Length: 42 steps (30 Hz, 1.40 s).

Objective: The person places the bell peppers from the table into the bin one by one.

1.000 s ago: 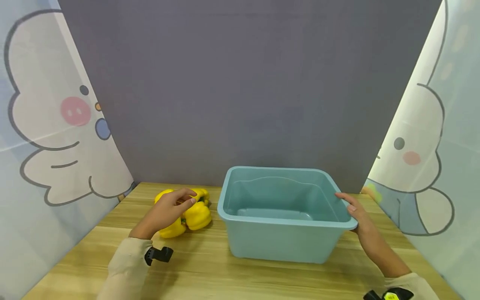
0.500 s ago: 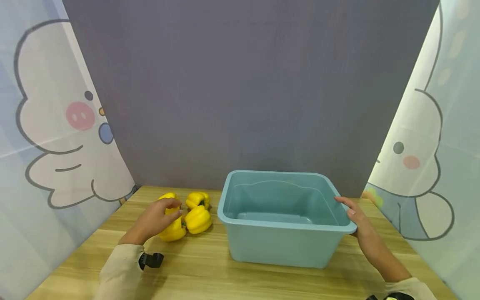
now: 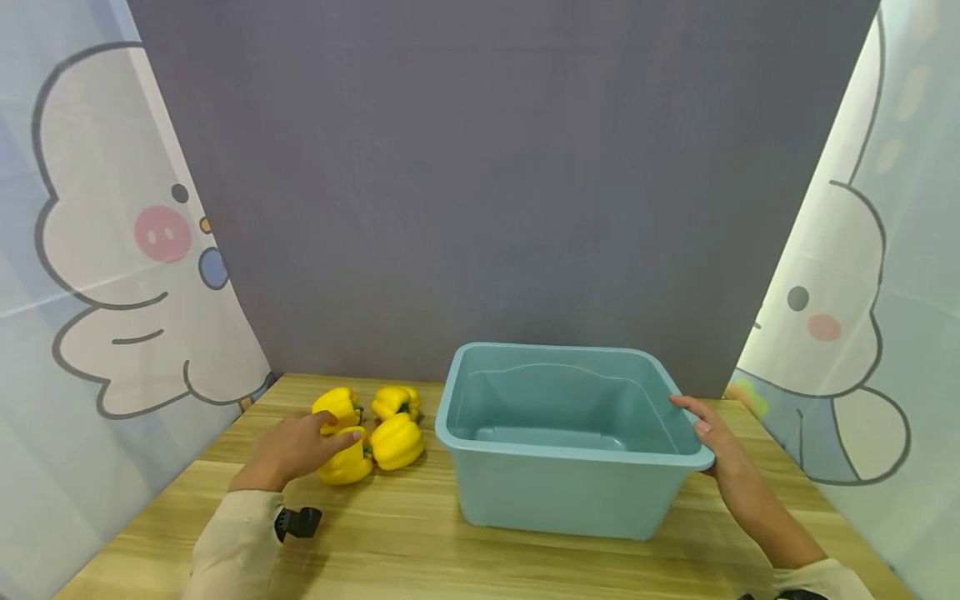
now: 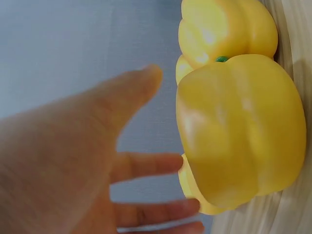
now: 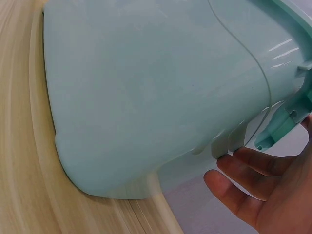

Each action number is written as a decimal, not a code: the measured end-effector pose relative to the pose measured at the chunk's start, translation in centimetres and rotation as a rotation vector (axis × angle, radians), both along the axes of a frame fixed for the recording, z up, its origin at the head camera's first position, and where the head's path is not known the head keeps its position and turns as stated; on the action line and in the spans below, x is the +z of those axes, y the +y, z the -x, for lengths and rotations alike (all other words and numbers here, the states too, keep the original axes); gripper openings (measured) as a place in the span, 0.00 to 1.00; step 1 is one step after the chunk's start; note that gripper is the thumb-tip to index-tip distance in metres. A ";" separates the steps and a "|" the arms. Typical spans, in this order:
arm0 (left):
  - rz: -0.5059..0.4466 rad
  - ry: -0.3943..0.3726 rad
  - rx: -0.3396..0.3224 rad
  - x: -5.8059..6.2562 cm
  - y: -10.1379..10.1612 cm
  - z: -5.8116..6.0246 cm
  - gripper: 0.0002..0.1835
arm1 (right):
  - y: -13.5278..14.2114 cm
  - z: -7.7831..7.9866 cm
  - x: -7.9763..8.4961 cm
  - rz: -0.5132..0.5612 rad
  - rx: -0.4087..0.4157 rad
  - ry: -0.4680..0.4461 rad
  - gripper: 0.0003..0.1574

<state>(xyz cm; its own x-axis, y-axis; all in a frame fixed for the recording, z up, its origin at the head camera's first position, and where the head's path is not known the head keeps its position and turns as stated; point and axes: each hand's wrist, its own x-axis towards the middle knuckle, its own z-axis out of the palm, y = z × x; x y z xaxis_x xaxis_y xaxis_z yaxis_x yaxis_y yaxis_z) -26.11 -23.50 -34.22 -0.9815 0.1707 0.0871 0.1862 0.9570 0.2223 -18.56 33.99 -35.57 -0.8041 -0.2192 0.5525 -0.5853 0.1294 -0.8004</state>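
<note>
Several yellow bell peppers (image 3: 397,442) lie in a cluster on the left part of the table. My left hand (image 3: 288,450) is at the cluster's left side, thumb and fingers spread over the nearest pepper (image 3: 347,465). In the left wrist view its fingertips are right at the edge of a large pepper (image 4: 239,131), with a green stem (image 4: 222,59) showing behind. A light blue plastic bin (image 3: 551,492) stands upright to the right of the peppers, nothing visible inside. My right hand (image 3: 731,475) holds the bin's right rim, fingers under the lip against the outer wall in the right wrist view.
The wood-grain table (image 3: 405,558) ends at a grey upright panel (image 3: 480,192) behind the bin. Cloths with cartoon prints (image 3: 112,250) hang on both sides. Each forearm wears a dark strapped device, such as the left wristband (image 3: 298,522).
My left hand has moved left and lower, from over the middle of the peppers to the left ones, uncovering the back ones. The right hand stays on the bin rim. The view shifted slightly.
</note>
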 end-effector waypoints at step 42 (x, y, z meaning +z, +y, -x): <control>0.006 -0.153 0.028 -0.5 0.8 0.0 0.51 | -0.6 -1.4 0.1 -0.101 -0.223 -0.083 0.26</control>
<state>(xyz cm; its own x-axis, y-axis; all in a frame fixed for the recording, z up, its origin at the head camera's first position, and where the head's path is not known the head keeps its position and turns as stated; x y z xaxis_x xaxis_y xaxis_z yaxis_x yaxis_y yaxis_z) -26.08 -22.65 -34.70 -0.9876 0.1429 -0.0646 0.1236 0.9627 0.2406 -17.21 33.44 -35.49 -0.8806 -0.0819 0.4667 -0.4659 0.3298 -0.8211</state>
